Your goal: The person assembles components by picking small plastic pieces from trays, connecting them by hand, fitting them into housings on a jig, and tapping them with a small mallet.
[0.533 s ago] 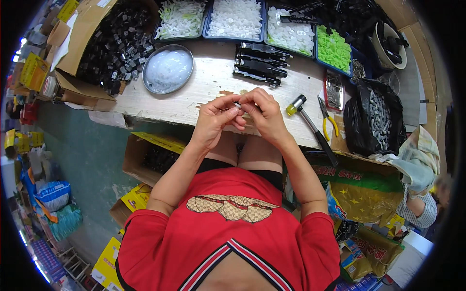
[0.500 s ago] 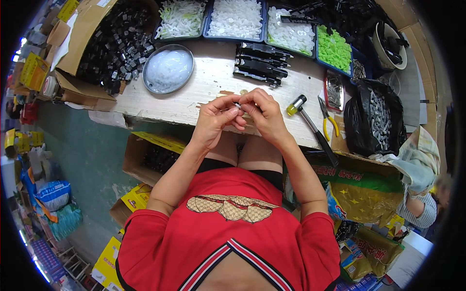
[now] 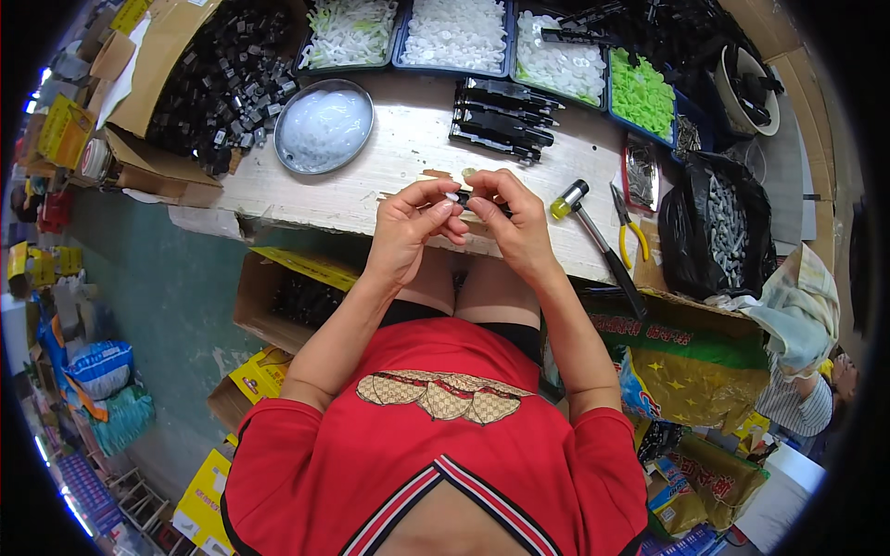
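Note:
My left hand [image 3: 413, 228] and my right hand [image 3: 512, 226] meet over the near edge of the workbench. Between the left thumb and forefinger is a small white piece [image 3: 452, 196]. My right hand is closed around a slim black part [image 3: 465, 198], mostly covered by the fingers, its end against or very near the white piece. Beyond my hands lies a row of black plastic mechanisms [image 3: 502, 121]. A round metal dish [image 3: 279, 139] of whitish, translucent grease stands to their left. A two-faced mallet [image 3: 607, 248] rests right of my right hand.
Along the back stand trays of white pieces [image 3: 454, 35] and bright green pieces [image 3: 642, 93]. Black blocks [image 3: 218, 88] fill a carton at left. Yellow-handled pliers [image 3: 636, 243] and a black bag [image 3: 688, 218] of grey metal parts lie at right. Another person's striped sleeve [image 3: 799, 406] shows beyond.
The right fingers have shifted slightly right, so the black part and white piece between my hands show more. The view has moved a little; the bench things stay put.

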A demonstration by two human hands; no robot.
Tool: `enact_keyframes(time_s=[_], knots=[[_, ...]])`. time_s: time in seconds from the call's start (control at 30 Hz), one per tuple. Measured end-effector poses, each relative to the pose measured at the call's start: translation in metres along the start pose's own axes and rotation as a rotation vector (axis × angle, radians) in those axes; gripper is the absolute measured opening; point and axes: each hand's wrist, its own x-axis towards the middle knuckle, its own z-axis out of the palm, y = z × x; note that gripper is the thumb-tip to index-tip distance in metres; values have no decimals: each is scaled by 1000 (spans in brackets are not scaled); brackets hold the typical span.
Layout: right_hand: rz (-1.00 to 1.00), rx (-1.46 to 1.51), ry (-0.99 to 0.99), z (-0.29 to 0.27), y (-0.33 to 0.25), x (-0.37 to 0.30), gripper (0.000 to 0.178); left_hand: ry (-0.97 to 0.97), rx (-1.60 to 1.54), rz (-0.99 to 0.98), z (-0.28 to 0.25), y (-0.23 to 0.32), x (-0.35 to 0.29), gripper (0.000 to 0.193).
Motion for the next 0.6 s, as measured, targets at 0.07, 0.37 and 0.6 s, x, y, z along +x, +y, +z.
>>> enact_keyframes(time_s=[0.07, 0.37, 0.6], knots=[[-15, 35, -10, 2, 1, 0, 13, 2, 6, 9, 1, -1, 0, 22], [-209, -221, 53, 9, 3, 3, 7, -22, 70, 127, 0, -8, 2, 24], [-242, -439, 64, 8, 24, 7, 6, 111, 603, 288, -12, 11, 16, 23]])
